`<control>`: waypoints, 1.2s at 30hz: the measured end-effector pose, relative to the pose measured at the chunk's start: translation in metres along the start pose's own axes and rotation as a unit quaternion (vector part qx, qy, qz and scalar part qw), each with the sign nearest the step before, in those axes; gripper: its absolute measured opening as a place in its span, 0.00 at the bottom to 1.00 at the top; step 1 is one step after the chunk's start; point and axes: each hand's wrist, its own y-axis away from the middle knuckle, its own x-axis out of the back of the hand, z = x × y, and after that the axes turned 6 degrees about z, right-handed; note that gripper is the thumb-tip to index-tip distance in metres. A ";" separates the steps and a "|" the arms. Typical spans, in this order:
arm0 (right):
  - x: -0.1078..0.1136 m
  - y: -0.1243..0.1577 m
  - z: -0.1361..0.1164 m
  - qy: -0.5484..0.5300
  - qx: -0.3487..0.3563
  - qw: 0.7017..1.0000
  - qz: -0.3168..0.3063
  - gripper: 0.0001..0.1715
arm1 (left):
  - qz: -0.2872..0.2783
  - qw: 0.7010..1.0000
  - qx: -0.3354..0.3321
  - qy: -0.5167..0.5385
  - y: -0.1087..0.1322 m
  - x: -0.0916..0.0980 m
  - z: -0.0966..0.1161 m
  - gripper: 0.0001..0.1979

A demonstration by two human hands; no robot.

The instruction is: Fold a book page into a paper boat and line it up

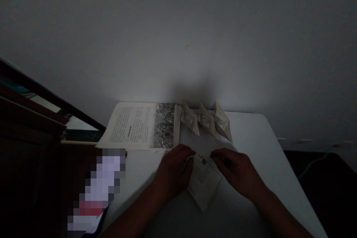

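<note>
A folded sheet of printed paper (203,184) stands on one corner near the front middle of the white table, its shape roughly a diamond. My left hand (175,169) grips its upper left edge between thumb and fingers. At its upper right edge, the fingers of my right hand (234,167) are pinched together; dim light blurs the exact contact. Beyond my hands, three folded paper boats (190,119) sit in a slanted row beside an open book (134,124), which has text on one page and a dark picture.
A phone-like device (104,182), its screen blurred out, lies along the left edge of the white table (251,130). Behind the table rises a plain wall (178,37). Dark wooden furniture (30,119) stands at left, and a pale cable (312,163) runs low at right.
</note>
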 end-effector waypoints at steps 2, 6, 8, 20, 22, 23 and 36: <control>-0.001 0.000 0.002 0.001 0.000 1.000 0.002 0.10 | -0.009 1.000 0.006 0.001 0.001 0.001 -0.002 0.10; 0.000 0.001 0.001 0.007 0.000 1.000 0.001 0.10 | -0.066 0.996 -0.037 0.042 -0.001 0.012 0.002 0.13; 0.000 0.001 0.001 0.003 -0.002 1.000 0.002 0.09 | -0.126 0.987 -0.077 0.063 -0.002 0.017 0.005 0.17; -0.003 -0.001 0.001 0.004 0.006 1.000 0.013 0.10 | -0.206 0.973 -0.096 -0.036 -0.002 0.009 0.008 0.30; -0.003 -0.001 0.000 0.010 0.010 1.000 0.013 0.10 | -0.192 0.976 -0.091 -0.049 -0.001 0.006 0.007 0.31; -0.002 -0.001 0.000 0.012 0.014 1.000 0.013 0.10 | -0.186 0.977 -0.089 -0.054 0.000 0.005 0.007 0.30; 0.003 -0.002 0.004 0.044 0.058 0.997 -0.002 0.08 | -0.171 0.978 -0.118 -0.028 0.000 0.007 0.003 0.27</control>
